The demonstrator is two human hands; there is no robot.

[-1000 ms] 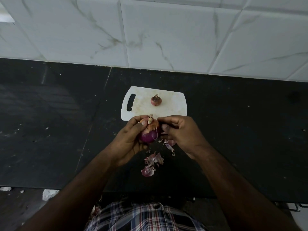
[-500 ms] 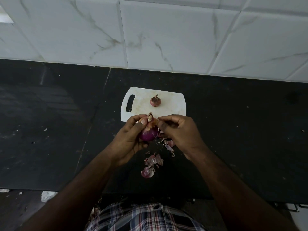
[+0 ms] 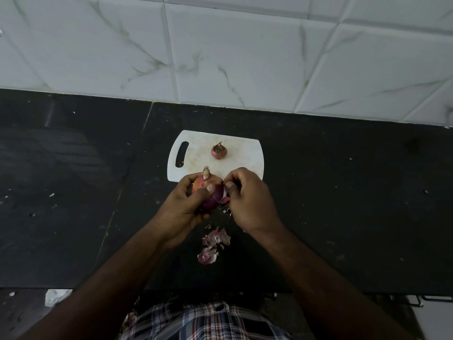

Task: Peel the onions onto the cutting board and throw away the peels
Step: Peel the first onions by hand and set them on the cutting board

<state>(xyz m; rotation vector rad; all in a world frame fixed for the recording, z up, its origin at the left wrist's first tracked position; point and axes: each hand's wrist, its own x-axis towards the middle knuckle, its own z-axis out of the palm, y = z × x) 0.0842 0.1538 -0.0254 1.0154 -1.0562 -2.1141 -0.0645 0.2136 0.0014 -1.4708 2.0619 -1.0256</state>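
1. Head view, surroundings: a dark worktop (image 3: 343, 192) runs below a wall of white marbled tiles (image 3: 245, 57). A white cutting board (image 3: 240, 165) with a handle slot on its left lies flat near the wall, and a small unpeeled onion (image 3: 219, 150) sits on it, well apart from the hands.
2. Loose peels (image 3: 213, 244) lie on the worktop between the forearms, nearer the person than the board. A plaid shirt (image 3: 203, 320) shows at the bottom edge.
3. The left hand (image 3: 181, 209) grips a larger red onion (image 3: 208, 192) over the board's near edge, thumb laid across its front.
4. The right hand (image 3: 247, 200) pinches a strip of skin (image 3: 224, 198) at the onion's right side, fingers curled; both hands hide the onion's flanks.
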